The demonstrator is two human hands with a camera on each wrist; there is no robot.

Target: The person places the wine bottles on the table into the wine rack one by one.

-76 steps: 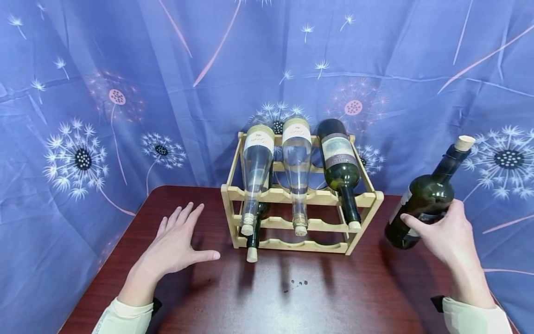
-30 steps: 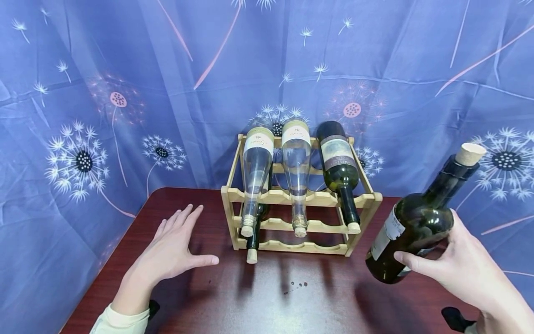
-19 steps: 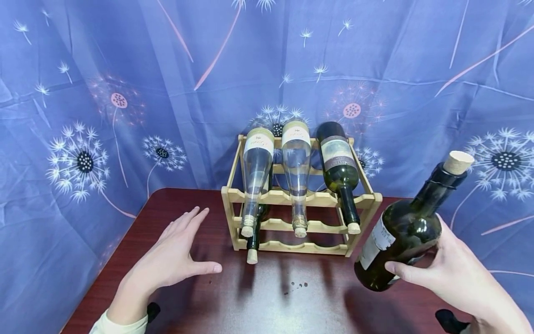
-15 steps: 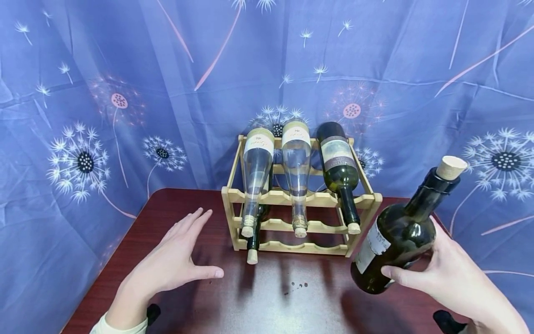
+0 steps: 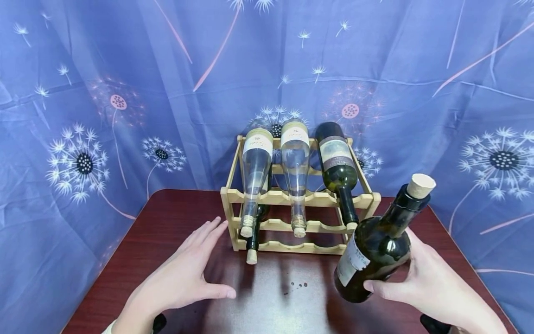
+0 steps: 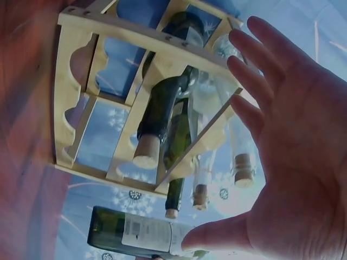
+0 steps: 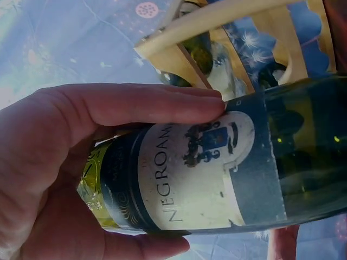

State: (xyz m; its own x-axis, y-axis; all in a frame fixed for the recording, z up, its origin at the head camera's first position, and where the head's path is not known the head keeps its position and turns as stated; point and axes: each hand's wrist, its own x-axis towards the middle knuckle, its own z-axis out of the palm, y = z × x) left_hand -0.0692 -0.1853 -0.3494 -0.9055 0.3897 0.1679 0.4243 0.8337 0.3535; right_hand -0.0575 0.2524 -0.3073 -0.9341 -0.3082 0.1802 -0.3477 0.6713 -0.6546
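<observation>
A dark green wine bottle [image 5: 375, 255] with a cork leans to the right in my right hand [image 5: 429, 283], which grips its body. Its front label [image 7: 179, 173] shows in the right wrist view, the fingers and thumb around the glass. My left hand [image 5: 183, 273] is spread with nothing in it, just left of the wooden wine rack [image 5: 321, 199]. On the rack's top tier lie two clear bottles [image 5: 296, 171] and a dark labelled bottle [image 5: 338, 167], corks toward me. A dark bottle [image 5: 252, 243] pokes out lower at the left, mostly hidden.
The rack stands on a dark red wooden table [image 5: 175, 208]. A few dark spots [image 5: 298, 285] mark the tabletop in front of it. Blue dandelion-print cloth [image 5: 167, 69] hangs behind and at both sides.
My right hand has carried the wine bottle left and nearer, from the table's far right toward the rack's front right corner. The left hand has shifted right, toward the rack.
</observation>
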